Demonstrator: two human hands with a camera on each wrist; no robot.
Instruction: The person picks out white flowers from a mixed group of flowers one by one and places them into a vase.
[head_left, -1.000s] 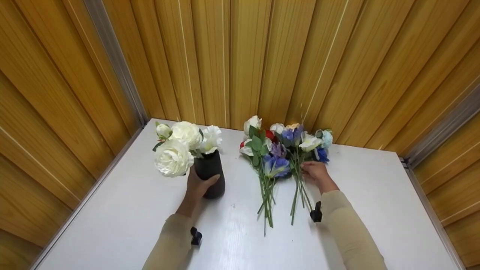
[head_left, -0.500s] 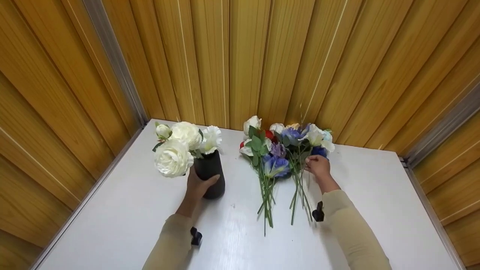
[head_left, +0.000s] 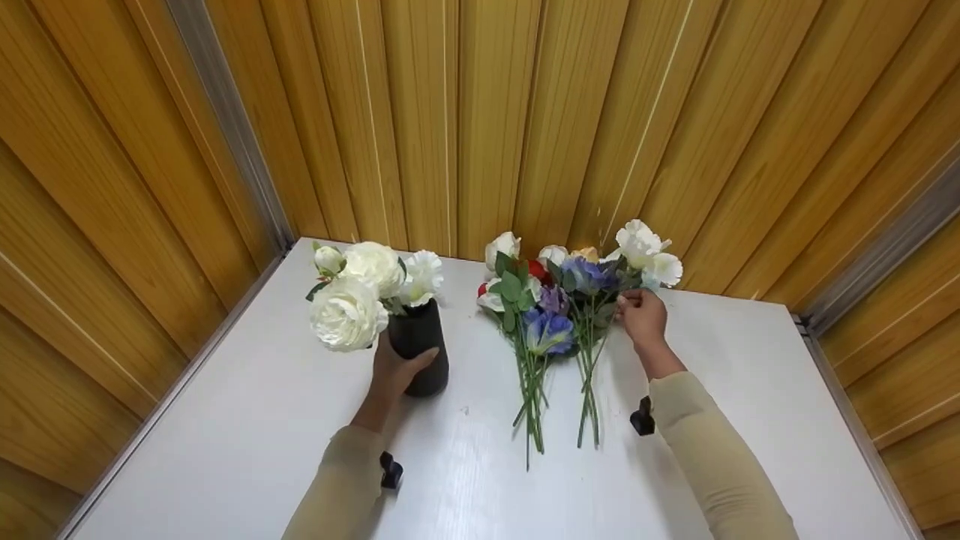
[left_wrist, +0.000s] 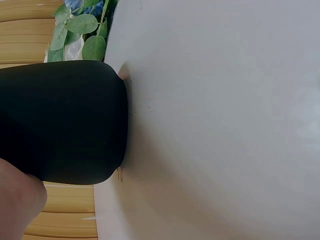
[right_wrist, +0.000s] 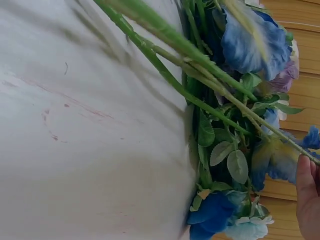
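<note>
My left hand (head_left: 391,373) grips a dark cylindrical vase (head_left: 426,352) low on its side. White flowers (head_left: 349,313) fill the vase's mouth and lean left. In the left wrist view the vase (left_wrist: 65,120) stands with its base at the white tabletop, my thumb (left_wrist: 22,197) against it. On the right, my right hand (head_left: 645,321) pinches the stem of a white flower (head_left: 642,246), whose bloom rises above the other flowers. The right wrist view shows that long green stem (right_wrist: 280,133) between thumb and fingers, slanting over the flowers beneath.
Loose flowers in blue, purple, red and white lie in two bunches, with a blue-purple flower (head_left: 549,332) at the front and bare green stems (head_left: 534,405) pointing toward me. A blue flower (right_wrist: 212,217) lies near the right hand. Wood-patterned panels (head_left: 487,112) wall the table (head_left: 480,495).
My right hand has moved up and slightly right, drawing the white flower up out of the right bunch. The left hand and vase have stayed put.
</note>
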